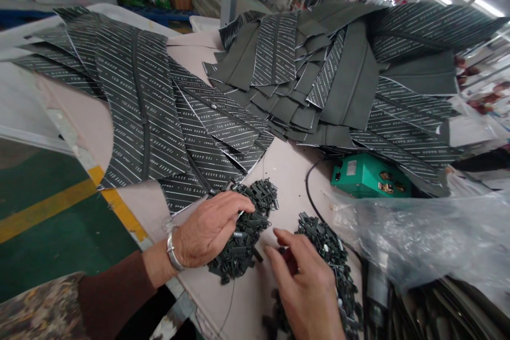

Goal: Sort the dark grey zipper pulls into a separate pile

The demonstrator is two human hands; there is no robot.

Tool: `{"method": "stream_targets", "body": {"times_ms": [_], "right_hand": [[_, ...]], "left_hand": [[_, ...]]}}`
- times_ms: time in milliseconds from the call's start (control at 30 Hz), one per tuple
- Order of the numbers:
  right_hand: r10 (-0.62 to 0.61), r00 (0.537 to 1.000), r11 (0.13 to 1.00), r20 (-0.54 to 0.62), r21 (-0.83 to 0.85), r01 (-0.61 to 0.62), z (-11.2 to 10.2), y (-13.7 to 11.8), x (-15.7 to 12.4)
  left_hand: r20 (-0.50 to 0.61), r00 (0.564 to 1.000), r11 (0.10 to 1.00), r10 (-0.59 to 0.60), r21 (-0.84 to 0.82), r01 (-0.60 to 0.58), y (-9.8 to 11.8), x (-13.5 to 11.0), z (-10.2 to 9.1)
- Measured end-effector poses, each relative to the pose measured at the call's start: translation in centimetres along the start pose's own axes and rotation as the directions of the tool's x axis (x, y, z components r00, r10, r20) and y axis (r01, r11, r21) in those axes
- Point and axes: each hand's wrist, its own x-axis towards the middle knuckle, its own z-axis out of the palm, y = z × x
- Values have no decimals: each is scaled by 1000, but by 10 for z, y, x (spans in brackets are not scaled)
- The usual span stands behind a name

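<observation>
My left hand (209, 228), with a silver bracelet on the wrist, rests on a pile of small dark plastic pieces (249, 223); its fingers curl over the pile and what they hold is hidden. My right hand (306, 281) lies beside a second pile of the same dark pieces (329, 244), fingers bent and pinched toward the first pile, with a small dark piece seemingly between them. Above both hands, dark striped flat panels (147, 111) with printed lettering fan out over the pinkish table (287, 170).
A big heap of dark panels (338, 74) covers the back of the table. A green box (366, 175) with a black cable sits under it. Crumpled clear plastic (430, 234) lies at the right. The table's left edge drops to a green floor with a yellow line (43, 212).
</observation>
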Motion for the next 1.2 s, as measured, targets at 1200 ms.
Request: {"method": "stream_targets", "body": {"times_ms": [1200], "right_hand": [[85,993,988,82,125,-95,1,-4,11]], "left_hand": [[-2,999,999,-34,25,34,-2,-2,1]]}}
